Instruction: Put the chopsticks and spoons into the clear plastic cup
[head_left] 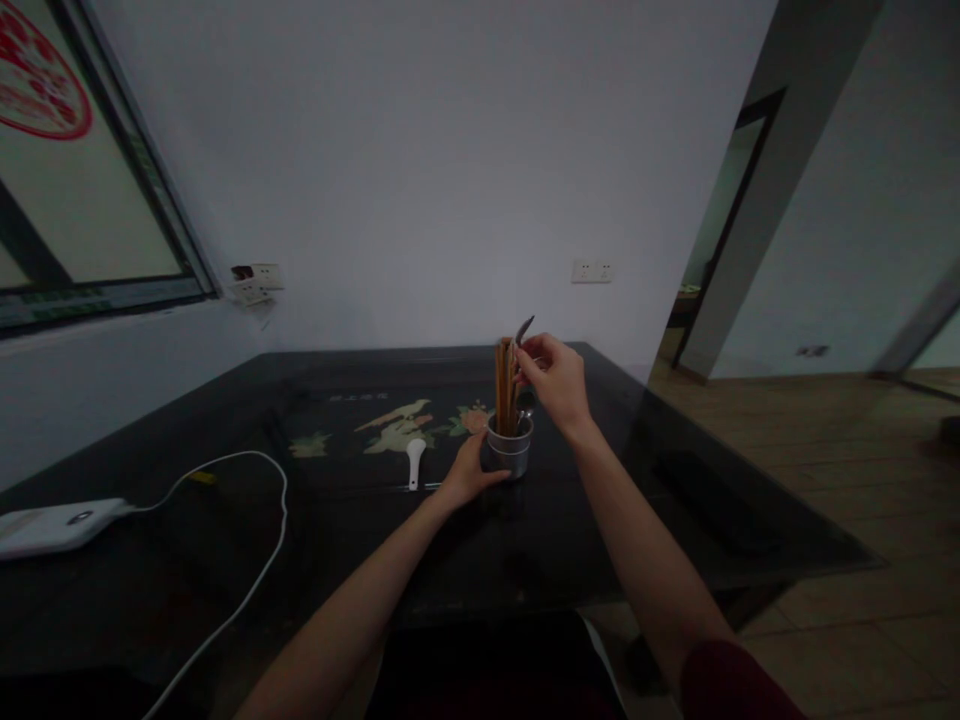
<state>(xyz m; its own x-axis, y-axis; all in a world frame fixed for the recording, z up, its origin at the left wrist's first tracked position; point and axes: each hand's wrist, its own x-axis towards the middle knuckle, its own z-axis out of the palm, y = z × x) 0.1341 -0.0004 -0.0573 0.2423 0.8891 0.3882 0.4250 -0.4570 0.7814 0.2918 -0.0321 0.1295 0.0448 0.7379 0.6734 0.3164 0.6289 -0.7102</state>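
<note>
A small metal cup stands upright on the dark table. Wooden chopsticks rise out of it, and the round bowl of a metal spoon shows at its right side. My left hand grips the cup from the left, thumb across the near side. Above the cup, my right hand is closed in a pinch on a fork-like metal utensil, whose narrow curved head points up. Its lower end is hidden behind the fingers and chopsticks. To the left of the cup lies a white spoon.
The black table carries a printed bird-and-flower pattern. At left a white device lies with a white cable curving toward me. A dark flat object is on the right side. A wall with sockets stands behind the table.
</note>
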